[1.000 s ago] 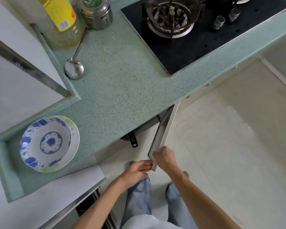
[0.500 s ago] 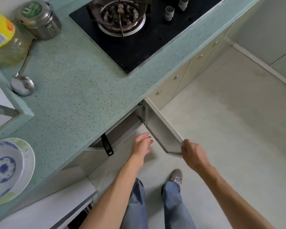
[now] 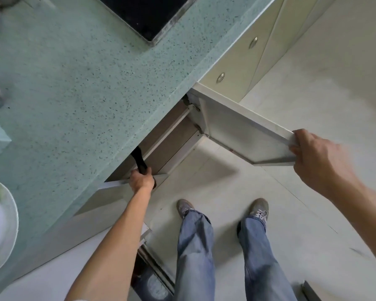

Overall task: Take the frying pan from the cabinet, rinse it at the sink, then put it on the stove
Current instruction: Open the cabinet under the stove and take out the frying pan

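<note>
A: Frying pan? Only its black handle shows, poking out from under the bench edge at the open cabinet; the pan body is hidden inside.

B: Start big, then. What fills the view?

A: The bench, speckled pale green, runs across the upper left. A corner of the black stove is set into it at the top. Below and to the right lies the pale floor.

B: And the cabinet?

A: The cabinet door is swung wide out over the floor, hinged at its left end beside the dark opening. Closed fronts with small round knobs continue to its right.

B: The person?

A: Two legs in blue jeans stand on the floor, in grey shoes. The right hand is wrapped over the free outer corner of the door, fingers curled round its edge. The left hand reaches down to the cabinet mouth and is closed around the lower end of the pan handle.

B: Anything on the bench?

A: A plate at the left edge, blurred; it looks white with a green rim, though I can't be sure of the pattern.
</note>
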